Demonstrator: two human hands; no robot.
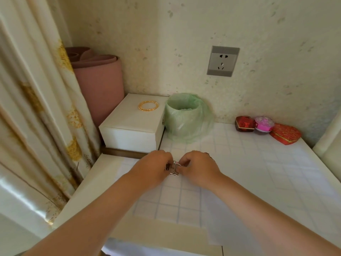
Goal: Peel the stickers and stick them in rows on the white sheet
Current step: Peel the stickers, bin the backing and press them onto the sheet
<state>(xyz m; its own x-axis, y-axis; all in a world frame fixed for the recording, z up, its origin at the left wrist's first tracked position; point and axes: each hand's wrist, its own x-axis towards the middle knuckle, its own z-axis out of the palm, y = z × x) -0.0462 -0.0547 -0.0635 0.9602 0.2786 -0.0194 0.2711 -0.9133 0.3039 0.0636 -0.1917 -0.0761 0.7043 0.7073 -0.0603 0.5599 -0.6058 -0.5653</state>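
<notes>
I'm at a white table (276,182) w/ a thin blue grid of squares on top, pushed into a room corner. The wall (166,43) is cream w/ faint leaf marks and has a grey plug socket (222,61) on it. A shiny cream curtain (33,108) w/ gold flowers hangs on the left. Behind the table edge stands a rolled pink mat (99,85), soft-looking & fat. Next to it is a white box (132,126), square & smooth, w/ a gold ring of beads (148,105) lying on its lid. Just beside the box sits a round bin w/ a thin green bag (186,119), crinkly & see-through. Far right by the wall are 3 small boxes touching: a dark red one (244,123), a pink fluffy one (263,124) & a red heart one (285,133). The white sheet (221,209) lies flat on the table under my arms; it's so pale its edges are hard to see vs. the table. My left hand (153,167) & right hand (199,169) meet in the middle, both pinching a small sticker piece (174,168) between the fingertips, just above the table. My fingers hide most of it; I only see bits of pink, white & black. Something dark peeks past my right hand, too hidden to tell.
</notes>
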